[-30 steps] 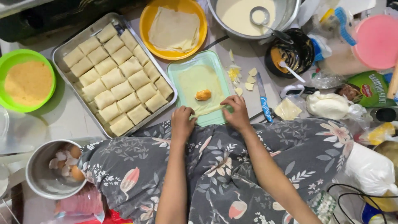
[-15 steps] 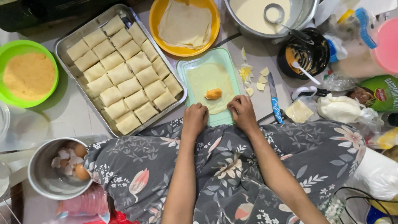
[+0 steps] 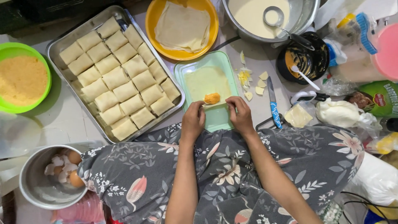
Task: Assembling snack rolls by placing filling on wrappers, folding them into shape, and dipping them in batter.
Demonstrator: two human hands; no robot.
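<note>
A pale thin wrapper lies flat in a mint-green rectangular tray, with a lump of orange filling near its front edge. My left hand and my right hand both pinch the wrapper's near edge, one on each side of the filling, lifting it toward the lump. To the left stands a metal baking tray packed with several folded square parcels.
A yellow bowl of stacked wrappers and a metal pot of batter with a ladle stand at the back. Green bowl of crumbs far left. Blue-handled knife, egg scraps, black bowl, bags at right. Pot of eggshells front left.
Both hands have moved forward along the green tray to the filling, and the wrapper's near edge is now lifted against the lump. The camera has shifted a little.
</note>
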